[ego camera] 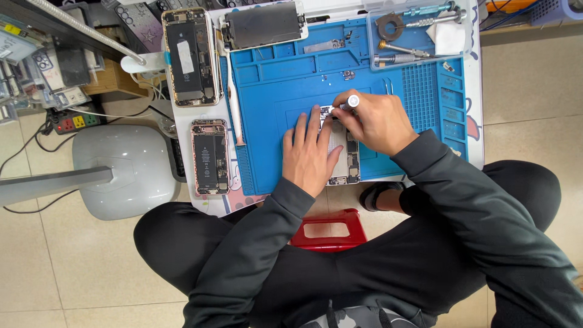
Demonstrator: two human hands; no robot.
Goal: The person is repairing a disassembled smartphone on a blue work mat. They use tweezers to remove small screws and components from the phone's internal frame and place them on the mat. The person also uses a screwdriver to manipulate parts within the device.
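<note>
An opened phone (344,152) is laid on the blue work mat (291,79), near the mat's front edge, with its long axis running from the person toward the far side of the table — its top end points away from the body. The left hand (311,152) is pressed flat over the left part of this phone, fingers spread and extended, so nothing is clasped by it; the device is simply held down. The right hand (378,121) is closed around a small screwdriver (350,102), whose round silver cap is seen above the knuckles, the tool being stood almost upright over the phone's upper end; the tip is hidden by the fingers. Two other opened phones are set to the left, off the mat: a larger one (189,56) at the far side and a smaller one (210,157) nearer, both lying parallel to the worked phone. A detached screen panel (265,24) is placed at the mat's far edge, and a clear tray (419,33) of tools is seen at the far right corner. A red stool (331,231) is visible between the knees.
</note>
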